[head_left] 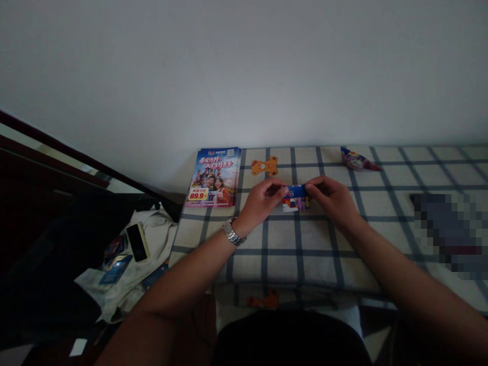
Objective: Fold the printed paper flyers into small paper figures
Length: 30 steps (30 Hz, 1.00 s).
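Both my hands meet over a small folded piece of colourful paper (pixel 296 198), blue on top with white and purple below. My left hand (pixel 262 199), with a metal watch on its wrist, pinches the paper's left end with curled fingers. My right hand (pixel 331 197) pinches its right end the same way. The paper rests just above the checked tablecloth (pixel 290 239), near the middle of the table.
A stack of colourful leaflets (pixel 214 177) lies at the table's far left corner, beside a printed orange bear (pixel 265 166). A folded paper shape (pixel 356 159) sits at the back. A phone (pixel 138 242) lies on cloth left of the table. A blurred dark patch (pixel 450 229) is at the right.
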{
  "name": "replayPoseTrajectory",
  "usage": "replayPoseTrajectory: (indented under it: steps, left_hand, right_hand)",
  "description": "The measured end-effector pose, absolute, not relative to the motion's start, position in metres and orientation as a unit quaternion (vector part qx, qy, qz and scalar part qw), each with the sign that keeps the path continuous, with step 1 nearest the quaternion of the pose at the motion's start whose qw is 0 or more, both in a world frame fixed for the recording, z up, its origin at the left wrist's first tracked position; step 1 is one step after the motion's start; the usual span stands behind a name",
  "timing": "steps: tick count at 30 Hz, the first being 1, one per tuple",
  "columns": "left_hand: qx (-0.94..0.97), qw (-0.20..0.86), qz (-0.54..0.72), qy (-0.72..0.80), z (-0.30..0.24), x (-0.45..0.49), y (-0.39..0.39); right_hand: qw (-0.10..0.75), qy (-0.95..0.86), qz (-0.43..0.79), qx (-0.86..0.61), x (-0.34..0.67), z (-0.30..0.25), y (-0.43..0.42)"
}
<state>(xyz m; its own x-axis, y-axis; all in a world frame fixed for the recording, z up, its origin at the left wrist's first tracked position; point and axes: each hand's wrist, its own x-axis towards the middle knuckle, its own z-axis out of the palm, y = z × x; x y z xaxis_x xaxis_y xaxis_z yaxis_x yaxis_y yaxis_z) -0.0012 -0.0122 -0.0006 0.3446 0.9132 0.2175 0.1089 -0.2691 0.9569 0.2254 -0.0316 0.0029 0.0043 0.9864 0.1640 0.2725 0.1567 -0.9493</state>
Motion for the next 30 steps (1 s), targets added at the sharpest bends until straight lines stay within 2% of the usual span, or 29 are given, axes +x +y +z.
replayPoseTrajectory:
  steps: [14, 22, 30]
  left_hand:
    - [0.671, 0.444, 0.445, 0.393, 0.0031, -0.0023, -0.0131]
    - [0.66, 0.466, 0.448, 0.383, -0.0024, -0.0036, -0.0084]
    - [0.696, 0.42, 0.442, 0.38, 0.0021, -0.0041, -0.0116]
  right_hand:
    - [0.471, -0.603, 0.368, -0.528, 0.2263, 0.0022, -0.0323]
    - [0.472, -0.605, 0.385, -0.513, 0.2276, 0.0033, -0.0334]
    - [0.458, -0.614, 0.386, -0.515, 0.226, 0.0062, -0.033]
